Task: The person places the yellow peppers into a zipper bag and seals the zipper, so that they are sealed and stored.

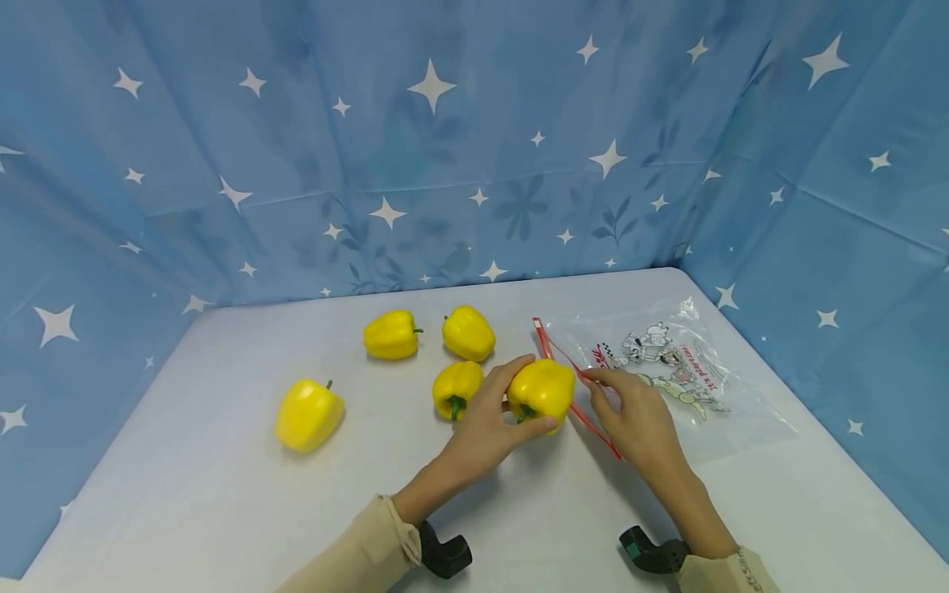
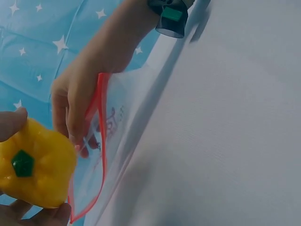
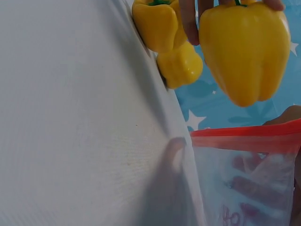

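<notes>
My left hand holds a yellow bell pepper just above the table, with its fingers over the far side and the thumb in front. In the left wrist view, the green stem end of that pepper shows. A clear zip bag with cartoon print and a red zip edge lies to the right. My right hand pinches the red edge, and the bag's mouth gapes towards the pepper. Through the clear plastic in the right wrist view, fingers show behind the bag's red strip.
Beside the left hand lies another yellow bell pepper. Two more, one pepper and its neighbour, are farther back, and another pepper lies at left. A blue star-patterned curtain borders the white table.
</notes>
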### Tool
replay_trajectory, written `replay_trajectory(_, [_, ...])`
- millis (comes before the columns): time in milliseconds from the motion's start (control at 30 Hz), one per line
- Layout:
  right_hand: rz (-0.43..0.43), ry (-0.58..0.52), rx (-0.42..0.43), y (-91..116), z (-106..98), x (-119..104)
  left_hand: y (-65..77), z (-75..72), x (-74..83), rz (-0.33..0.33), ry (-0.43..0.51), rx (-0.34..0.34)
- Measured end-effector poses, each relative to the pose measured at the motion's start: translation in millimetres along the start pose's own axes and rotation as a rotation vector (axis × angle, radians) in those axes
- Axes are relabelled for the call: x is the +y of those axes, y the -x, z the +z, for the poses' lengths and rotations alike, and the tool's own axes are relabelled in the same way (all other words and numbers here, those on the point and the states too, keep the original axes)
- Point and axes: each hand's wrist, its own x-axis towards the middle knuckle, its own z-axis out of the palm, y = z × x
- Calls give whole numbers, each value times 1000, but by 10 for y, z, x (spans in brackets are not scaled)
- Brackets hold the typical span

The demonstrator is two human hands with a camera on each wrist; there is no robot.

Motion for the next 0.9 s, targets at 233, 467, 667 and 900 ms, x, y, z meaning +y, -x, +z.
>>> replay_trajectory(233, [-15, -42, 92, 0, 4, 7, -87, 93, -30, -16, 8, -4])
replay_trajectory(467, [-54, -59, 164, -4, 39, 34, -185, 170, -75, -21, -13, -6])
replay_trajectory(667, [-57, -59, 195, -4, 41, 29, -271, 225, -111, -49, -47, -9])
replay_trajectory(900, [-80, -57, 224, -1, 41, 32, -369, 289, -172, -61, -53, 25])
